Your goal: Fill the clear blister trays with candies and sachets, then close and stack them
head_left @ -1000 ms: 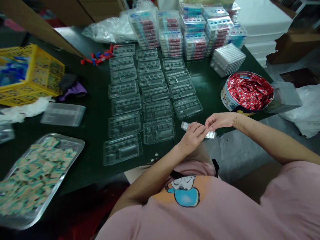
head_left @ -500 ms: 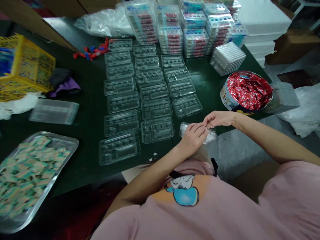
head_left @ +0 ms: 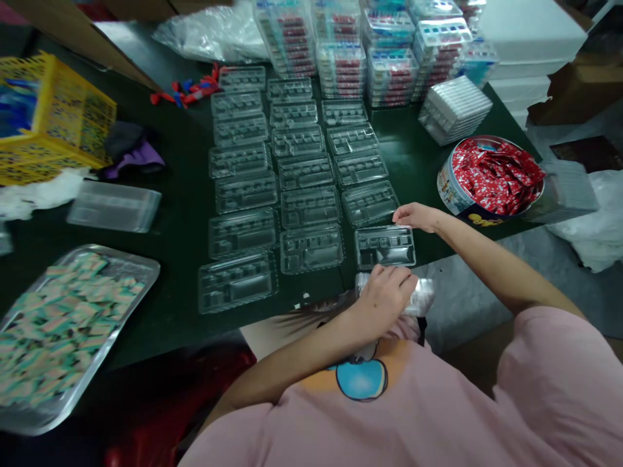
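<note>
My left hand (head_left: 387,293) is wrapped over a stack of clear plastic trays (head_left: 422,297) held near my lap at the table edge. Just beyond it, a single clear plastic tray (head_left: 384,246) lies at the near end of the right column. My right hand (head_left: 415,216) is at that tray's far right corner, fingertips bent together on its rim. Several more clear compartment trays (head_left: 311,250) lie in three columns across the dark green table (head_left: 180,194).
At right stands a round tin (head_left: 452,188) of red packets (head_left: 496,172), beside a stack of trays (head_left: 455,107). Packed clear boxes (head_left: 341,71) are piled at the back. A metal tray (head_left: 141,298) of small pastel pieces and a yellow basket (head_left: 73,117) stand at left.
My right hand has moved forward from the stack, and a tray now lies at the near end of the right column. My left hand and the stack have shifted back toward me.
</note>
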Action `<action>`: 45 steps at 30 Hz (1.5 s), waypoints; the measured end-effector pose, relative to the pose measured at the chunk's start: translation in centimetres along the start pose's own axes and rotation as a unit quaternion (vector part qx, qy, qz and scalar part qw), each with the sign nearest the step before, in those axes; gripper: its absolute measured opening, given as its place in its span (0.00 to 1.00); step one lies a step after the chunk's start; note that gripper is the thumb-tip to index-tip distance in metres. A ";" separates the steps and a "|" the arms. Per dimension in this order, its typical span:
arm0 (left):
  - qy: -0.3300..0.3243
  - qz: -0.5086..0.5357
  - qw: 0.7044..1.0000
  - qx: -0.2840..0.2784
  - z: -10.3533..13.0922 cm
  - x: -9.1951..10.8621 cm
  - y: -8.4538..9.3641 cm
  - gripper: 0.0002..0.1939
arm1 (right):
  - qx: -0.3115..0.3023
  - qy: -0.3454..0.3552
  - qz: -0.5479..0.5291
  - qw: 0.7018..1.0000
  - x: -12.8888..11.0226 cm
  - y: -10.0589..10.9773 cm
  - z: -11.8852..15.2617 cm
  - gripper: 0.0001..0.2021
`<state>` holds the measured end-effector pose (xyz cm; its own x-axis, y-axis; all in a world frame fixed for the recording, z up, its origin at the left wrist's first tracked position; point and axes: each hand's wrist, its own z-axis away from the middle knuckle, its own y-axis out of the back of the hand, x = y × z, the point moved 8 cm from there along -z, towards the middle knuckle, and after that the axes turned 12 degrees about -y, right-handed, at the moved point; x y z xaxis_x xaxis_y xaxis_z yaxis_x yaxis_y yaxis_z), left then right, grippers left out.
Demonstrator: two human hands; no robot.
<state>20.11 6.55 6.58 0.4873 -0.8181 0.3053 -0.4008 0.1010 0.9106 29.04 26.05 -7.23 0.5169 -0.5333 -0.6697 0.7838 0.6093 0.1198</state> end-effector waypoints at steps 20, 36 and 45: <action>-0.029 -0.117 0.986 0.115 -0.3 -2.6 3.2 0.11 | -0.234 0.037 -0.044 0.970 -0.4 -5.6 11.2 0.19; -0.122 -0.219 0.953 0.170 -4.4 -8.1 9.1 0.11 | -0.113 0.216 0.174 0.954 -12.6 -0.9 10.9 0.05; -0.101 -0.213 0.948 0.214 -6.7 -12.1 12.5 0.10 | 0.058 0.256 0.239 0.935 -20.5 8.1 4.8 0.09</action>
<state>14.37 21.51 16.07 0.5345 -0.8290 -0.1644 -0.4995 -0.4668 0.7298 26.48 39.12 11.04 0.6090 0.1521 -0.7784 0.5528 0.6224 0.5541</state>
